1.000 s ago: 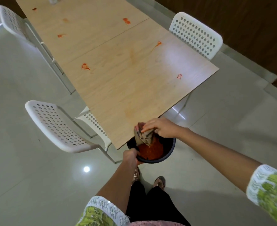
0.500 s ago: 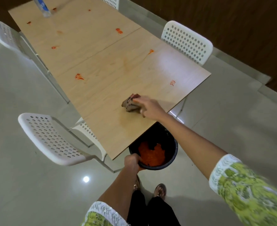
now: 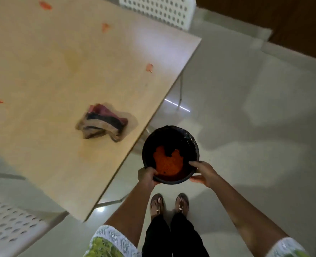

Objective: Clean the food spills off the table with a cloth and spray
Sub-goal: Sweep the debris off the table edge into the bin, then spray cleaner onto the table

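Both hands are gripping the rim of a black bin [image 3: 172, 134] holding orange-red food waste [image 3: 169, 162], the left hand [image 3: 147, 176] curled over its near left edge and the right hand [image 3: 202, 173] clasping its near right edge, just off the table's [image 3: 42, 58] corner. The crumpled striped cloth [image 3: 102, 125] is lying untouched on the wooden tabletop, with reddish spills [image 3: 149, 67] showing beyond it. White perforated chairs [image 3: 159, 10] are standing beside the table.

Your crumpled cloth [image 3: 102, 123] lies near the counter [image 3: 51, 62] edge; red spills [image 3: 149, 67] dot the wood.
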